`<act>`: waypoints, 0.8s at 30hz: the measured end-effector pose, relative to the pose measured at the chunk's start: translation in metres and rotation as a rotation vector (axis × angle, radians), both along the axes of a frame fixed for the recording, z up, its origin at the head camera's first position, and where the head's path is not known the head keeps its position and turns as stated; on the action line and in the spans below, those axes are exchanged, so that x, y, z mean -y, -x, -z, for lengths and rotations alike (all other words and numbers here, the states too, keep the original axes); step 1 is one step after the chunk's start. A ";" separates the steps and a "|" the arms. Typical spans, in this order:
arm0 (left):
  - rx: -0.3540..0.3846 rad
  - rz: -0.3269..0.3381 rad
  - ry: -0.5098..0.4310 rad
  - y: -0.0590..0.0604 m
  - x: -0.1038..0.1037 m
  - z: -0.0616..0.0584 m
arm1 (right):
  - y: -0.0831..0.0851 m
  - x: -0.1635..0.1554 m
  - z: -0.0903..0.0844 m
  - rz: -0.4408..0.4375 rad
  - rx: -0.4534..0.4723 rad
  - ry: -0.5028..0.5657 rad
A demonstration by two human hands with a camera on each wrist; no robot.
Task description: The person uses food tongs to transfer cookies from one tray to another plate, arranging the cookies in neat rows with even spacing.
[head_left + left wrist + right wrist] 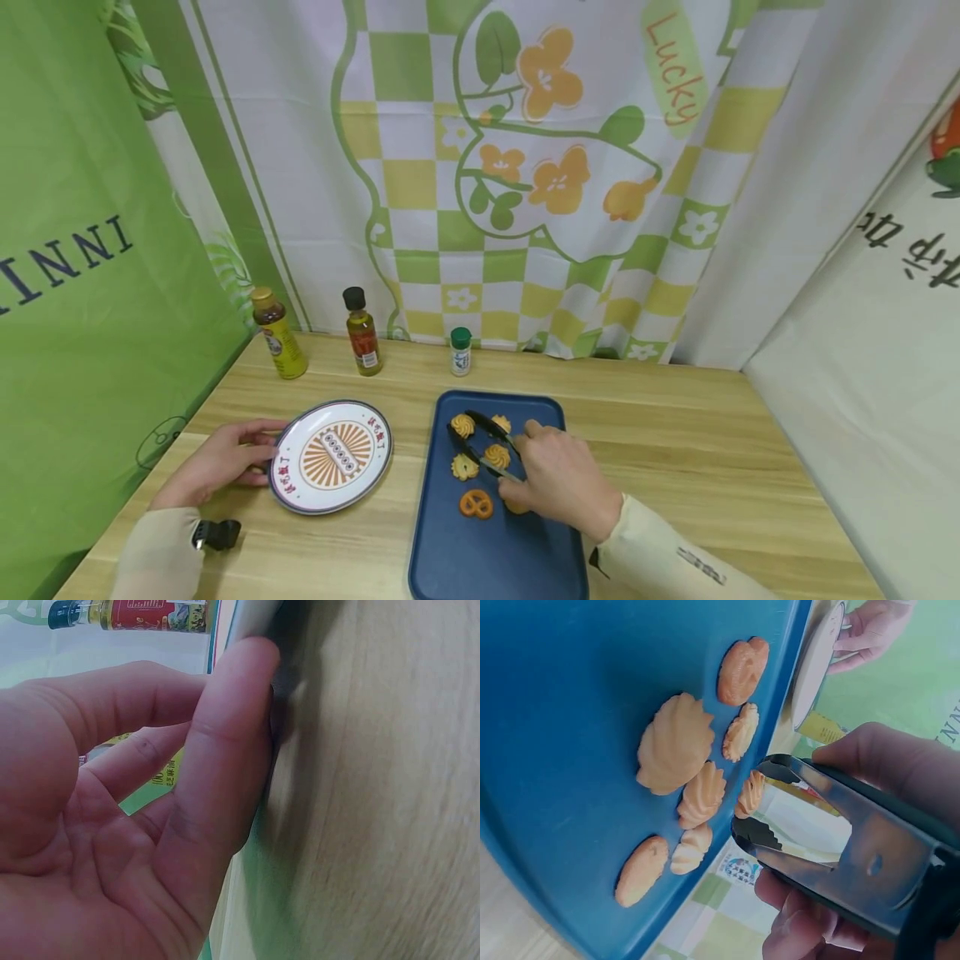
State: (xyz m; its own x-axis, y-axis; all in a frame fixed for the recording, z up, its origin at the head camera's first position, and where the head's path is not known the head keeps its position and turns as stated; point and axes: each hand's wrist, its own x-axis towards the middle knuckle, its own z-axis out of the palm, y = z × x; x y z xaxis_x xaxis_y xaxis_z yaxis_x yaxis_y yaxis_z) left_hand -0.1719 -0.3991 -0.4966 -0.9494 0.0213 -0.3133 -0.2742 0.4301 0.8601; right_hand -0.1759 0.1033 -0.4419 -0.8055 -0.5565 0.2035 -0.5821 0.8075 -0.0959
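Nearest the camera, the right hand (558, 481) grips black tongs (480, 442) spread around a swirl cookie (462, 426) on the blue tray (495, 558), whose near half lies bare, while left hand (217, 462) fingers rest relaxed against the plate (332, 454) rim.

Behind my wooden table (675, 433) hangs a checked flowered curtain (525, 167); left of it is a green banner (75, 250), right a white cloth (885, 333).

Your right hand (558, 479) grips tongs (480, 442) over the cookies (480, 467) on the blue tray (495, 558); your left hand (221, 462) touches the plate (300, 492) rim.
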 end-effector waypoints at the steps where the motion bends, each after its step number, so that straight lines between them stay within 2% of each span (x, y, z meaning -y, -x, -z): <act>1: 0.001 -0.001 0.000 0.000 0.000 0.000 | 0.000 0.001 0.000 -0.005 -0.001 0.012; 6: 0.005 -0.003 0.002 0.000 -0.001 -0.001 | 0.004 0.006 0.004 -0.059 -0.024 0.105; 7: 0.005 -0.005 0.001 0.000 -0.001 -0.001 | 0.009 0.006 0.013 -0.084 -0.053 0.128; 10: 0.006 -0.007 -0.005 0.000 -0.001 -0.001 | 0.011 0.015 0.015 -0.115 -0.055 0.158; 13: 0.006 -0.006 -0.011 0.000 -0.001 -0.001 | 0.011 0.027 0.012 -0.125 -0.040 0.153; 14: 0.006 -0.005 -0.013 0.000 -0.001 -0.001 | 0.006 0.033 0.002 -0.114 -0.012 0.142; 15: 0.006 -0.005 -0.015 0.000 -0.001 0.000 | 0.006 0.038 0.000 -0.112 -0.008 0.132; 24: 0.008 -0.002 -0.017 0.000 -0.001 -0.001 | 0.015 0.073 -0.002 -0.125 -0.017 0.038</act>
